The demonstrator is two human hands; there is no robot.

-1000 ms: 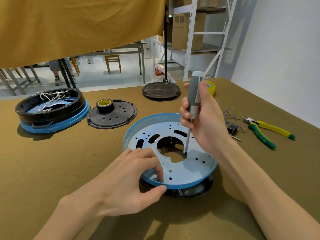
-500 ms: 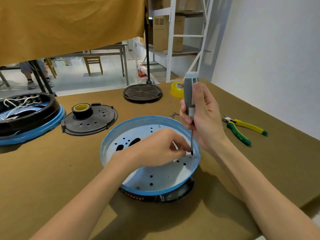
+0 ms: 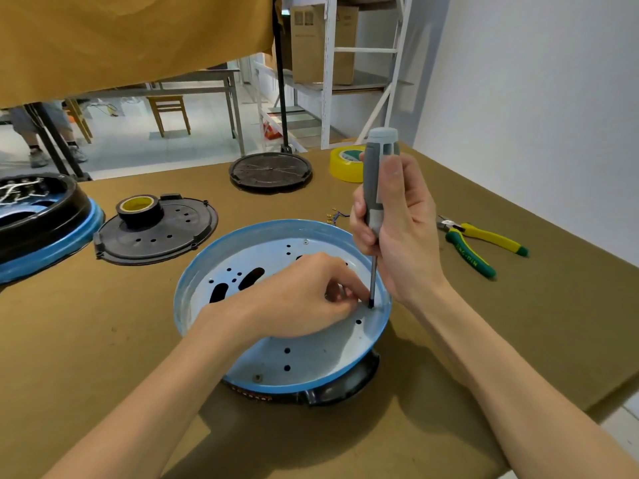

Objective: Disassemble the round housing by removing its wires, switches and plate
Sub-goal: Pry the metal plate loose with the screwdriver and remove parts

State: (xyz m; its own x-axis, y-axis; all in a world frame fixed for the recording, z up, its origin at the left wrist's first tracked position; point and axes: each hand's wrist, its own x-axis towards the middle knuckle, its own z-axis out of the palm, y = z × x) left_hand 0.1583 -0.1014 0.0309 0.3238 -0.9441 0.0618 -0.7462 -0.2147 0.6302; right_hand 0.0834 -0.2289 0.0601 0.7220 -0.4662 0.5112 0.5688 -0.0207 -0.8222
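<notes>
Brown table (image 3: 103, 340) | round housing (image 3: 276, 371) — beneath left hand (image 3: 304, 299) | screwdriver (image 3: 378, 174) — right hand (image 3: 401, 229)

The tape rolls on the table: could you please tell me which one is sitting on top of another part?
The black roll with the yellow core rests on the black perforated plate; the yellow tape roll sits directly on the table.

a brown table (image 3: 103, 340) holds a roll of yellow tape (image 3: 345, 164) at its far edge, a black round grille (image 3: 270, 172) beside it, and green-and-yellow pliers (image 3: 479, 243) on the right. a black tape roll (image 3: 139, 209) sits on a black perforated disc (image 3: 162, 233). behind stand a wooden chair (image 3: 169, 110) and white shelving (image 3: 328, 63) holding a cardboard box (image 3: 320, 43).
</notes>
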